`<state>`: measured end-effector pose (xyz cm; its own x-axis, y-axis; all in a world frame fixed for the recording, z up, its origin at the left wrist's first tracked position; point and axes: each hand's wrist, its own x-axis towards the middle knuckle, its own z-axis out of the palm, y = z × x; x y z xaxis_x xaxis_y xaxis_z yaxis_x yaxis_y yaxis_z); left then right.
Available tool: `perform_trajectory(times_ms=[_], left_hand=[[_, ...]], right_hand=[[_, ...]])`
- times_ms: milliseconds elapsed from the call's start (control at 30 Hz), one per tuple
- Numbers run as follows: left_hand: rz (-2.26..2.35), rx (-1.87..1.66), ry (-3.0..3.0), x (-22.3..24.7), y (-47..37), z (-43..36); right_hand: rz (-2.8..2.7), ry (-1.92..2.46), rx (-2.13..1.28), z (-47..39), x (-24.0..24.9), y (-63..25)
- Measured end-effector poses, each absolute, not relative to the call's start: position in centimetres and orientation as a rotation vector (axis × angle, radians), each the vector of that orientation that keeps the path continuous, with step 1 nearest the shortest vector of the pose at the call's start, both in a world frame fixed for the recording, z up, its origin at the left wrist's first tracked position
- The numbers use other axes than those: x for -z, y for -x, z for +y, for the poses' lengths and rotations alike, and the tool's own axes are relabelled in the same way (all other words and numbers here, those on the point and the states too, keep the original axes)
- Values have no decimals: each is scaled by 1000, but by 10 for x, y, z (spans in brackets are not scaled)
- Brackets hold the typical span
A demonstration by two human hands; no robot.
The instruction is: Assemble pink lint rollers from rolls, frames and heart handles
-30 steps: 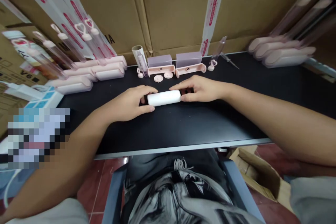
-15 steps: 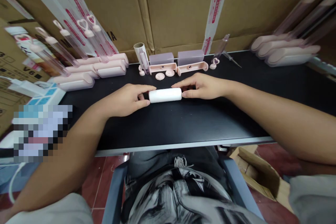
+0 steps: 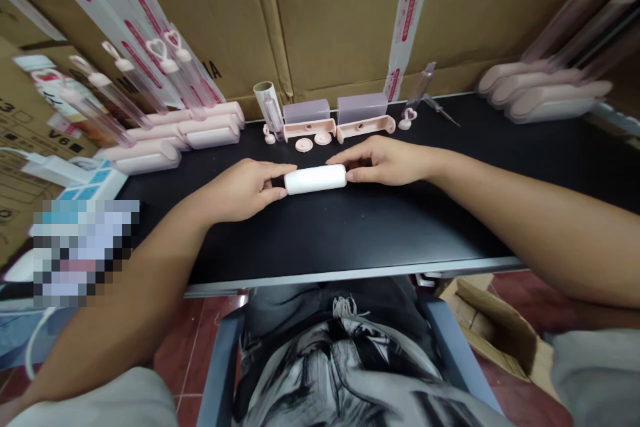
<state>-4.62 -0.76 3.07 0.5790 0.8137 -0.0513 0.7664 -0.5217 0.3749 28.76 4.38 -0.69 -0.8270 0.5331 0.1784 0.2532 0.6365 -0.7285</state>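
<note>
A smooth white roll [image 3: 316,179], like a lint roller refill, lies level across the black tabletop in front of me. At its left end, my left hand [image 3: 245,188] pinches it between thumb and fingers. My right hand [image 3: 387,161] grips the other end, with fingertips along the far side and the thumb at the near edge. Just behind are two pink holder pieces [image 3: 310,129] with lilac translucent covers [image 3: 363,109]. Two round pink caps [image 3: 304,145] lie before them. A pink heart-shaped piece [image 3: 407,119] and a small screwdriver [image 3: 441,110] lie to their right.
Pink heart-handled rollers in cases [image 3: 210,130] stand at the left, with more pink cases [image 3: 545,93] at the far right. A cardboard-cored tube [image 3: 265,97] stands behind. Cardboard boxes [image 3: 325,27] wall the back. A power strip [image 3: 95,183] and bottle [image 3: 55,90] are left.
The view has shifted very slightly. Both hands keep their hold on the white roll, which stays in almost the same place with its right end a touch higher.
</note>
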Motion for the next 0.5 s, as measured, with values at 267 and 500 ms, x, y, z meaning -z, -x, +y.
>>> perform_trajectory(times_ms=[267, 500], left_hand=[[1306, -144, -2512, -31, 44, -9], [1318, -173, -2416, -31, 44, -10]], right_hand=[[-2472, 603, -1042, 47, 8, -290], [-2456, 600, -1063, 47, 7, -289]])
